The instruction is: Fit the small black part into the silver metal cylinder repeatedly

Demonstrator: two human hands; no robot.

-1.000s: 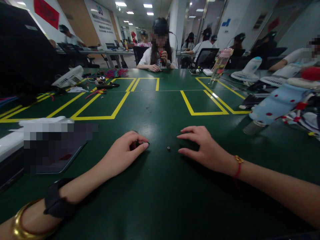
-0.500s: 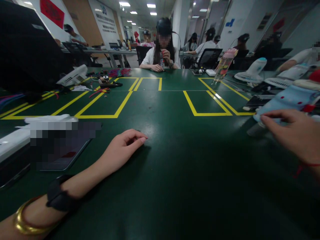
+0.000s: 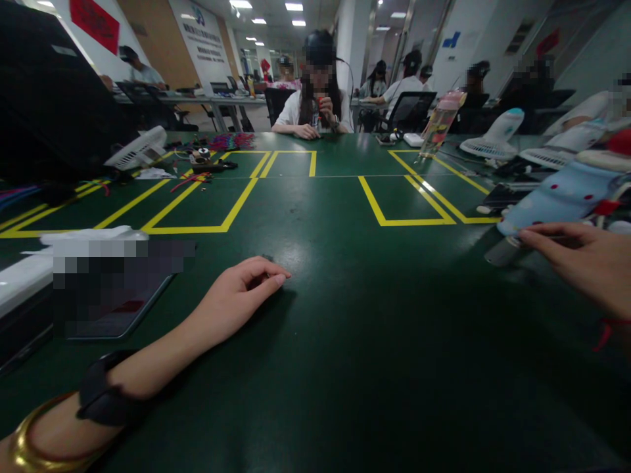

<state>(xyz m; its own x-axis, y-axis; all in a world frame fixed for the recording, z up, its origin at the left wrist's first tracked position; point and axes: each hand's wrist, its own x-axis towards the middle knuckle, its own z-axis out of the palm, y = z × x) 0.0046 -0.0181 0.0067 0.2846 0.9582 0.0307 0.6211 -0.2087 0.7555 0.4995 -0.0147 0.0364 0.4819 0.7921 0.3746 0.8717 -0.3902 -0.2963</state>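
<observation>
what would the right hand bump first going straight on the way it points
Probably the blue bottle, near its lower end by the fingertips; depth is unclear, so the right hand may be touching it.

No text legible anywhere. Wall sign [image 3: 207, 52], back left: several lines of dark characters on white, too small and blurred to read; the round bluish logo [image 3: 198, 14] above them can't be identified either. Red sheet [image 3: 95, 25], upper left, hung as a diamond: dark brush-like marks, not readable. Second red sheet [image 3: 548, 42], far right: marks can't be made out. Blue logo [image 3: 451, 40] on the right-hand wall: blocky, angular, no brand readable. Pale label [image 3: 63, 50] on the black object [image 3: 54, 98], left: print unresolved.
</observation>
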